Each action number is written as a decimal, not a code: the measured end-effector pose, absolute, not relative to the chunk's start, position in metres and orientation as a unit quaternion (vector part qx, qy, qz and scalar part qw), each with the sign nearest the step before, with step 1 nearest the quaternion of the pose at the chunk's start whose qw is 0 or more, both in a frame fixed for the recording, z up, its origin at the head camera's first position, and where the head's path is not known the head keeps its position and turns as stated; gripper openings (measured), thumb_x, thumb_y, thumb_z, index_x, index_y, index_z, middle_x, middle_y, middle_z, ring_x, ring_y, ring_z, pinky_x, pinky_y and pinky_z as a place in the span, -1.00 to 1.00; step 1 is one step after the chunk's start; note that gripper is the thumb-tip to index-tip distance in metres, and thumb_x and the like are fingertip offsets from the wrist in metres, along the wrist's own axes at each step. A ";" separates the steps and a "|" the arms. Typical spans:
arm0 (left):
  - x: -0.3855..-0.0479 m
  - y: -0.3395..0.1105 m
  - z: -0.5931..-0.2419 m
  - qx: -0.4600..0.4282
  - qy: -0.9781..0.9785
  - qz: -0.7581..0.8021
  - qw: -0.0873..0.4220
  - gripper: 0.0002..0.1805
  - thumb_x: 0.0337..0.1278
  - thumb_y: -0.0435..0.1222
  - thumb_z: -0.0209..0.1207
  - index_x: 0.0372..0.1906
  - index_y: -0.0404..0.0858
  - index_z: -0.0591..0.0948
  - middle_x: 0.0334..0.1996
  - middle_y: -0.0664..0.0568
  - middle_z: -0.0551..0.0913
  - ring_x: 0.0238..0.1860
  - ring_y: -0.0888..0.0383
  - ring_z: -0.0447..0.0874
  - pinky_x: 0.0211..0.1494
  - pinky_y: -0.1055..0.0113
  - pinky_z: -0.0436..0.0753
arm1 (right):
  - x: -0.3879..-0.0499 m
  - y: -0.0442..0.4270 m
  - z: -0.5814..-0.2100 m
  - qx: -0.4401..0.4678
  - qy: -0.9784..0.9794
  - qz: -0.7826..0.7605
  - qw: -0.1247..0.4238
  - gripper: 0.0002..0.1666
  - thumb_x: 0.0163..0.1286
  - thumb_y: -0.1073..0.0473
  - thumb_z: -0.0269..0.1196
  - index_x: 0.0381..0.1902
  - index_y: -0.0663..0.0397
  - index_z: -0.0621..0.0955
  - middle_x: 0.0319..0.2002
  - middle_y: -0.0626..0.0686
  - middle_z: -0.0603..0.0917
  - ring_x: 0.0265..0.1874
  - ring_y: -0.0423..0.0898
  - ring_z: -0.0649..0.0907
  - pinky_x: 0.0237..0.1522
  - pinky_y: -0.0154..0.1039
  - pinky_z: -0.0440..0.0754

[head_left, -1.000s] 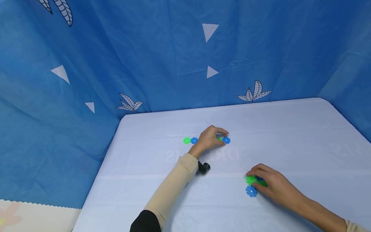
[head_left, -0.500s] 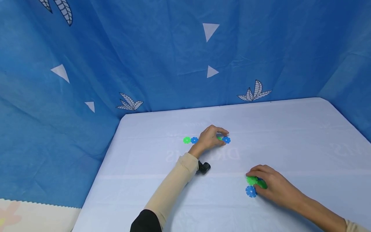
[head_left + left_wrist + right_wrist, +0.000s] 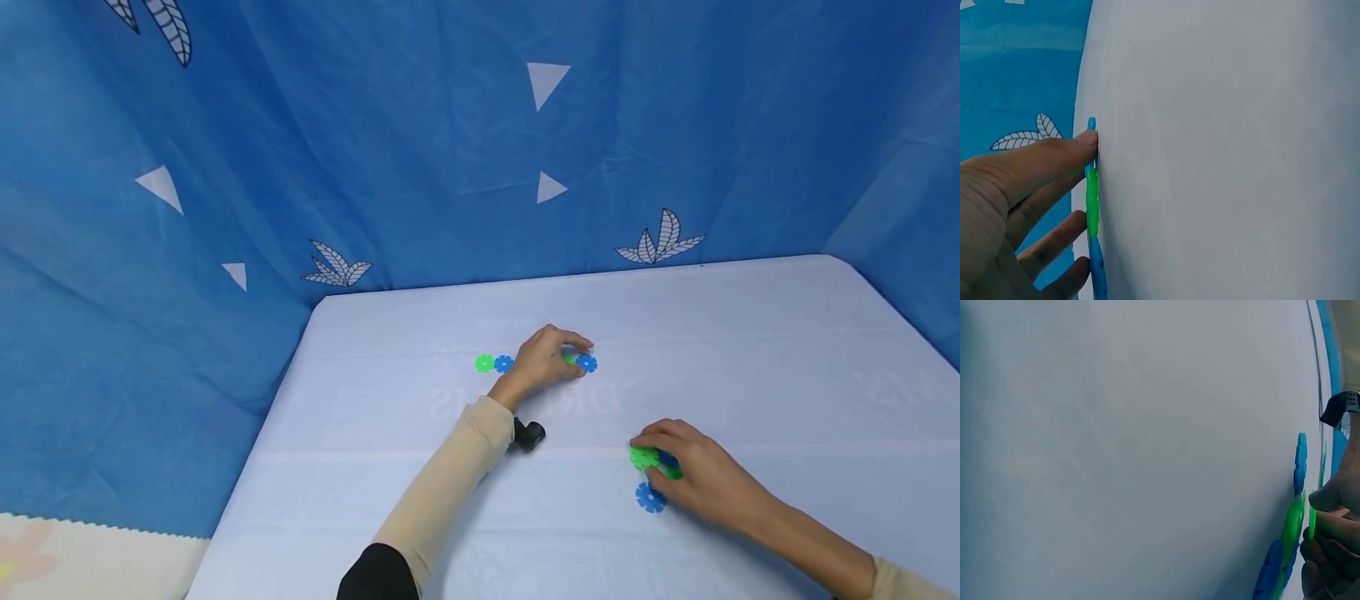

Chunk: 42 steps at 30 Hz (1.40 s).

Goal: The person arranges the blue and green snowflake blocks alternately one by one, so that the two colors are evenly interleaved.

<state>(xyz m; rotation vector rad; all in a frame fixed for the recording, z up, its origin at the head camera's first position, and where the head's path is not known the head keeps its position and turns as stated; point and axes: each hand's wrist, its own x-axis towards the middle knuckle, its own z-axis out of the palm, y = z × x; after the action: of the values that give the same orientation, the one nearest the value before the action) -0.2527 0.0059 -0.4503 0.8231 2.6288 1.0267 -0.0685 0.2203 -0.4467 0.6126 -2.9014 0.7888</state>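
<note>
The left hand hides the middle of the row of notched discs. The left sleeve obscures part of a black object. The right hand partly covers a blue disc.

Head view: table bright, evenly lit; light diffuse, source unclear. Curtain behind table darker, patchy, paler toward table's two sides. Soft shadows on table beside left sleeve and right forearm. Lettering on table faint, hard to read. Left wrist view: dimmer, table greyish, soft shadow on table alongside discs. Right wrist view: dimmest, bluish cast, discs slightly soft, table edge bowed. Both wrist views: table darkens away from its edge.
</note>
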 end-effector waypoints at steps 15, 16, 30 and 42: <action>-0.252 0.007 -0.451 0.282 0.891 0.343 0.093 -0.57 -0.03 -0.29 0.47 0.04 -0.06 0.73 -0.08 0.21 0.73 0.20 0.22 0.49 0.22 0.22 0.47 | -0.089 0.214 -0.450 0.163 -0.940 0.298 0.016 -0.59 0.14 0.26 0.43 -0.01 0.10 0.70 -0.04 -0.02 0.63 0.01 0.04 0.62 0.01 0.10 0.60; -0.252 0.007 -0.451 0.282 0.892 0.342 0.092 -0.58 -0.02 -0.29 0.47 0.04 -0.06 0.73 -0.07 0.21 0.73 0.20 0.22 0.49 0.22 0.22 0.47 | -0.090 0.214 -0.451 0.162 -0.940 0.300 0.016 -0.60 0.15 0.26 0.43 0.00 0.11 0.70 -0.03 -0.01 0.63 0.02 0.05 0.62 0.01 0.10 0.59; -0.251 0.006 -0.452 0.287 0.893 0.337 0.087 -0.58 -0.04 -0.30 0.47 0.02 -0.06 0.74 -0.06 0.20 0.73 0.17 0.23 0.51 0.19 0.27 0.49 | -0.109 0.212 -0.453 0.147 -0.940 0.307 0.020 -0.61 0.16 0.26 0.41 -0.02 0.18 0.70 -0.06 0.06 0.66 -0.04 0.07 0.64 -0.01 0.13 0.60; -0.250 0.007 -0.451 0.286 0.895 0.331 0.085 -0.59 -0.04 -0.30 0.47 0.02 -0.04 0.74 -0.07 0.22 0.73 0.14 0.23 0.49 0.16 0.28 0.49 | -0.138 0.211 -0.450 0.122 -0.944 0.306 0.005 -0.59 0.20 0.23 0.38 0.02 0.24 0.68 -0.04 0.15 0.65 -0.06 0.12 0.63 0.01 0.14 0.60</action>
<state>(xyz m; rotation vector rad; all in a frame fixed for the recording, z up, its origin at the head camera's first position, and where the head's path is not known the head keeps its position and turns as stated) -0.2503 0.0073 -0.4515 0.8544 2.6702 0.9861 -0.1382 0.2113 -0.4497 0.3805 -2.9566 0.9573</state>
